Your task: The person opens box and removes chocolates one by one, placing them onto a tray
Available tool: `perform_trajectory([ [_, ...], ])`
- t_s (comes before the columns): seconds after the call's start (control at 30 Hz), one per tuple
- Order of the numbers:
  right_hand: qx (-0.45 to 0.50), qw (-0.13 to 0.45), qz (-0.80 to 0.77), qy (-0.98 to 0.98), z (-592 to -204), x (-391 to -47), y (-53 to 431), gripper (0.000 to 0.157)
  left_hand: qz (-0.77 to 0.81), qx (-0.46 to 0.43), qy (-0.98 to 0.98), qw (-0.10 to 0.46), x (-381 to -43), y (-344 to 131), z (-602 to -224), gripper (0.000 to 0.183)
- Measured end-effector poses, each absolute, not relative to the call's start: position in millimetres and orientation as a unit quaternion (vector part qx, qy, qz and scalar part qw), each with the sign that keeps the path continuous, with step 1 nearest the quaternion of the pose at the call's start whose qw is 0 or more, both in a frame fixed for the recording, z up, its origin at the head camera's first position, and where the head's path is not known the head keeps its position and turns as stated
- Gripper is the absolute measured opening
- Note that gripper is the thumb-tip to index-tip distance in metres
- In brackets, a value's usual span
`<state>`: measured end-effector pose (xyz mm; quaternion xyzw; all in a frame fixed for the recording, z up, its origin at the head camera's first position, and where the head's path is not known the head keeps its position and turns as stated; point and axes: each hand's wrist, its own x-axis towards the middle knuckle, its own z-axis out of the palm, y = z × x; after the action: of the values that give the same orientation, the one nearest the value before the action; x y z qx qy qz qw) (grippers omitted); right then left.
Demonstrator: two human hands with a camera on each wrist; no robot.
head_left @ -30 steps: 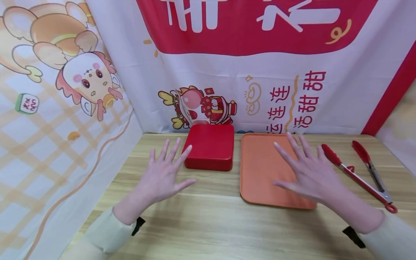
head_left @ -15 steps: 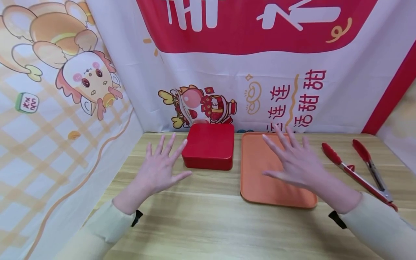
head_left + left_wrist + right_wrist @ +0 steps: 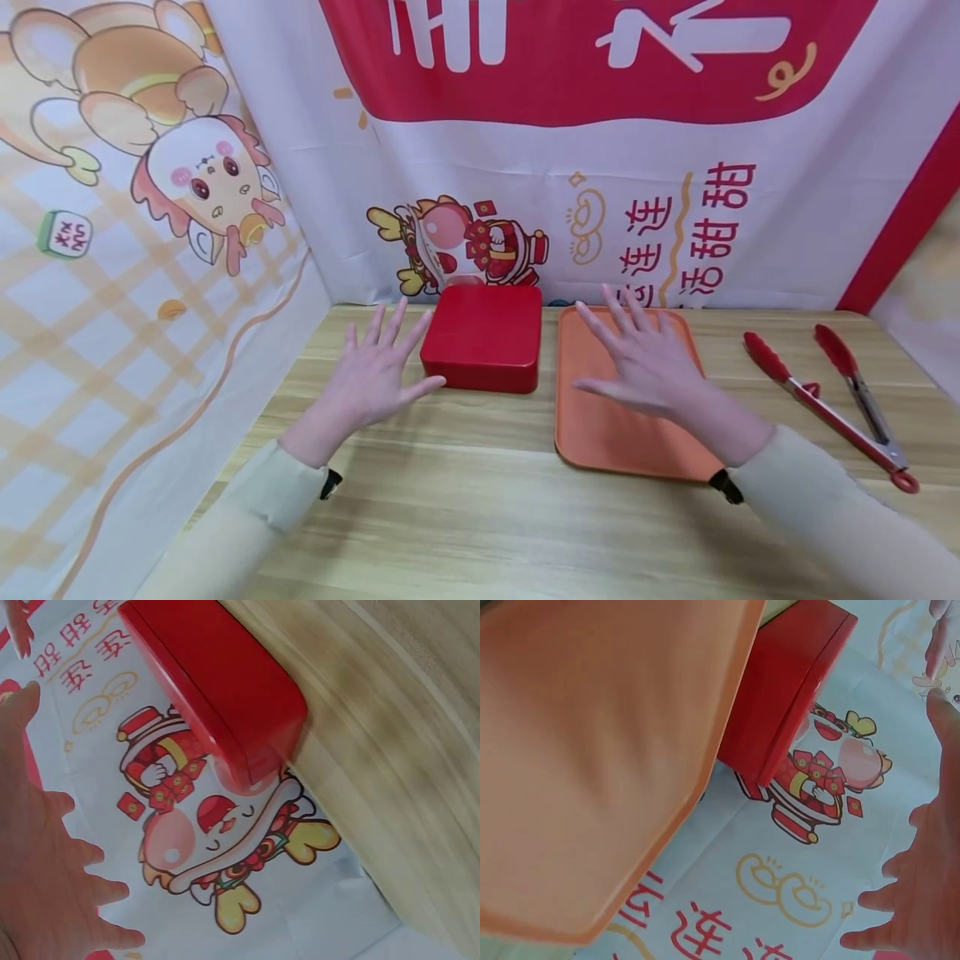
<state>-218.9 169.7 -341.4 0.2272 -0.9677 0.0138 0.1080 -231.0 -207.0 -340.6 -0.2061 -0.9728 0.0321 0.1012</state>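
A lidded red box point(image 3: 483, 333) sits toward the back of the wooden table. To its right lies a flat orange tray point(image 3: 600, 433). My left hand point(image 3: 371, 379) hovers by the box's near left side, fingers spread, holding nothing. Over the tray is my right hand point(image 3: 648, 367), also spread and holding nothing, hiding part of the tray. In the left wrist view the box point(image 3: 217, 675) stands apart from the left hand point(image 3: 45, 870). The right wrist view has the tray point(image 3: 607, 742) close by, with the right hand point(image 3: 922, 862) at the edge.
Red-tipped tongs point(image 3: 832, 417) lie spread at the table's right side. A printed white cloth point(image 3: 465, 158) hangs behind the table, and another patterned cloth point(image 3: 135, 350) lines the left. The wooden tabletop point(image 3: 465, 517) extends toward me.
My right hand has moved left, from the tray's right part to nearer its middle. My left hand has shifted only slightly. The box, tray and tongs stay in place.
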Motion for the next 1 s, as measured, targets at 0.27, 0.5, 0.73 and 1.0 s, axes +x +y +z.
perform_trajectory([
  [0.27,0.238,0.081,0.066,-0.966,-358,-235,151,0.099,-0.013,-0.214,-0.974,0.079,-249,-208,-353,0.093],
  [0.5,0.244,0.055,0.126,-0.96,-368,-245,141,0.097,-0.065,-0.222,-0.971,0.058,-262,-213,-366,0.094],
  [0.73,0.237,0.012,0.21,-0.948,-378,-255,137,0.093,-0.181,-0.221,-0.958,0.016,-276,-214,-377,0.094],
  [1.0,0.216,-0.027,0.261,-0.941,-391,-263,130,0.101,-0.265,-0.203,-0.943,-0.016,-293,-217,-389,0.107],
])
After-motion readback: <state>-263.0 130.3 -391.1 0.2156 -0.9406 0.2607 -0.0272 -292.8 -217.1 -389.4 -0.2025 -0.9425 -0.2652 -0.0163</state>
